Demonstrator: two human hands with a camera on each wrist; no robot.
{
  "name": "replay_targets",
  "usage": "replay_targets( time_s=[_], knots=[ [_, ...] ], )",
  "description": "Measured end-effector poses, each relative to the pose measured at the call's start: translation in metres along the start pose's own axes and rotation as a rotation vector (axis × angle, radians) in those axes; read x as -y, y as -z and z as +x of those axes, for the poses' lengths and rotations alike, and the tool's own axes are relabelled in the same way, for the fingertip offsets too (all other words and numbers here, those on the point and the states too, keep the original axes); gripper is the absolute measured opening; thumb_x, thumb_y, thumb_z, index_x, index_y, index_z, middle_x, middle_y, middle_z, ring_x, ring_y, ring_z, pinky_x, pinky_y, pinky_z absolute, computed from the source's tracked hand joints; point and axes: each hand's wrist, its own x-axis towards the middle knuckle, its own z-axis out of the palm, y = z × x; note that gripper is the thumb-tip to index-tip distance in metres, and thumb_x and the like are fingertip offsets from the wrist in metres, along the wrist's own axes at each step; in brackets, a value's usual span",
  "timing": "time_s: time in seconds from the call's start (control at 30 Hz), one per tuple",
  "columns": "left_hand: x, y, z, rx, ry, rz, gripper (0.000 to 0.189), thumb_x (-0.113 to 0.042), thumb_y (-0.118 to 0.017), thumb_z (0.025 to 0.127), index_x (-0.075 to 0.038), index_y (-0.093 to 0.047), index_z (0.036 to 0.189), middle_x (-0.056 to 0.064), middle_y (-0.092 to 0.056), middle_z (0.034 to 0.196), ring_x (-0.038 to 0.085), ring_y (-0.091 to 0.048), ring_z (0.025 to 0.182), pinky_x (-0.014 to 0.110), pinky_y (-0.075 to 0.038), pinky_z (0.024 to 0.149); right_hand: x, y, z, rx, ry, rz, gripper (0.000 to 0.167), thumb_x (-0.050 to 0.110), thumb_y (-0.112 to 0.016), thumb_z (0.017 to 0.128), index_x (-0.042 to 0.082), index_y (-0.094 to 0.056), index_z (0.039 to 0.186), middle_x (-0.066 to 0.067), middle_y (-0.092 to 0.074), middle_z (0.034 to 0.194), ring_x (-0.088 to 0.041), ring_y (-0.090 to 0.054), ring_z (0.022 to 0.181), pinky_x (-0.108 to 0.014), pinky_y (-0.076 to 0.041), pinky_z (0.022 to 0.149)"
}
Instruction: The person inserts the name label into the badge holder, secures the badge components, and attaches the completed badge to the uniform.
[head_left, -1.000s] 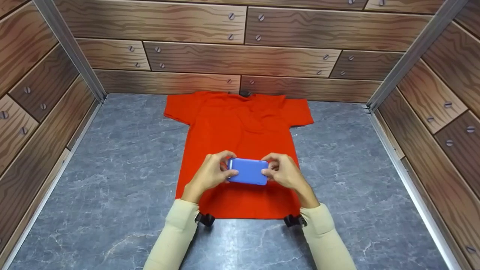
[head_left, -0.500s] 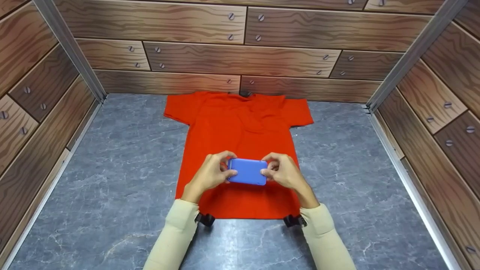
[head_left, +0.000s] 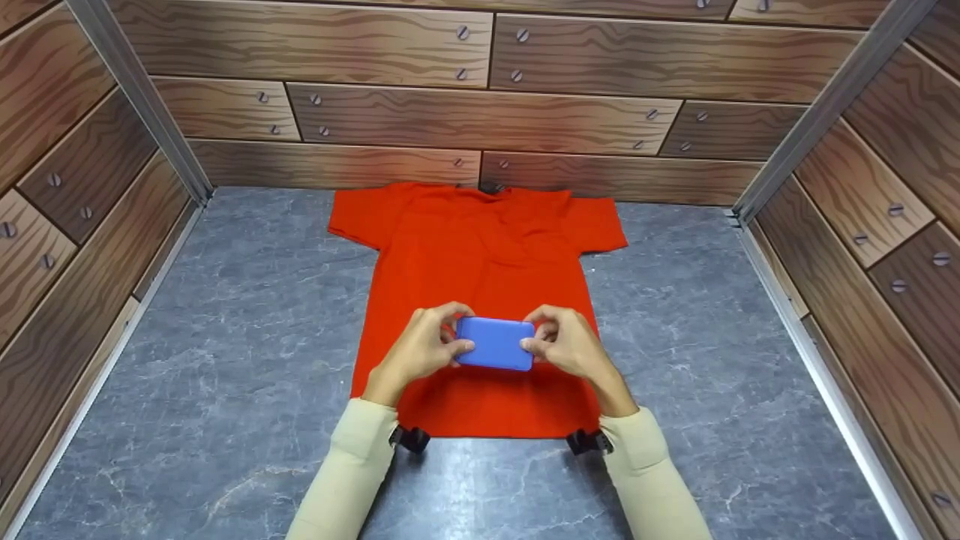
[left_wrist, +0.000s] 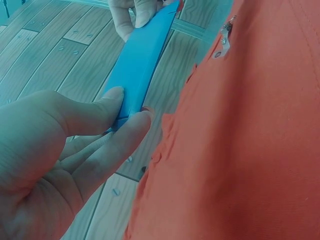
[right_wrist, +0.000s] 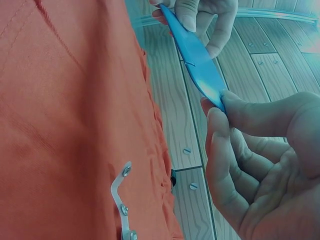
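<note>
A flat blue case (head_left: pixel 495 343) with rounded corners is held level over the red T-shirt (head_left: pixel 480 409). My left hand (head_left: pixel 420 343) pinches its left end, thumb on the near face and fingers behind. At the other end my right hand (head_left: pixel 568 341) pinches it the same way. The left wrist view shows the blue case (left_wrist: pixel 135 65) edge-on between thumb and index finger, with a thin seam near that end. From the right wrist, the blue case (right_wrist: pixel 200 65) looks slim with a bowed edge and a short dark line on it.
The T-shirt lies spread on a grey marbled surface (head_left: pixel 247 300), collar against the wood-print back wall (head_left: pixel 480 112). Metal-edged side walls (head_left: pixel 862 225) stand left and right. A small studded silver strip (right_wrist: pixel 120 195) shows against the red cloth. Black wrist cameras (head_left: pixel 411 439) sit by both cuffs.
The white strip seen at the case's left end a second ago has closed up. My right hand's fingertips have shifted very slightly left; the left hand and shirt stay put.
</note>
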Motion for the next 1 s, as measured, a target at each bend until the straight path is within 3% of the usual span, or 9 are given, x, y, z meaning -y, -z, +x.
replay_targets(
  time_s=[0.63, 1.0],
  knots=[
    [-0.0008, 0.0005, -0.0007, -0.015, -0.008, 0.004, 0.041, -0.011, -0.078, 0.091, -0.009, -0.065, 0.129, 0.014, -0.068, 0.098, 0.016, -0.069, 0.069, 0.027, -0.062, 0.060, -0.0015, -0.0016, 0.0002, -0.017, 0.009, -0.009, 0.021, -0.001, -0.080, 0.086, -0.002, -0.070, 0.104, -0.009, -0.066, 0.070, -0.011, -0.057, 0.059, -0.021, -0.053, 0.055],
    [0.0023, 0.0045, -0.0009, -0.011, -0.039, -0.061, 0.036, -0.006, -0.075, 0.093, -0.009, -0.065, 0.127, 0.016, -0.072, 0.102, 0.019, -0.073, 0.070, 0.028, -0.062, 0.060, 0.0000, -0.0014, 0.0005, -0.009, 0.019, 0.014, 0.019, 0.001, -0.080, 0.087, -0.001, -0.071, 0.104, -0.011, -0.067, 0.070, -0.013, -0.058, 0.059, -0.023, -0.054, 0.056]
  ],
)
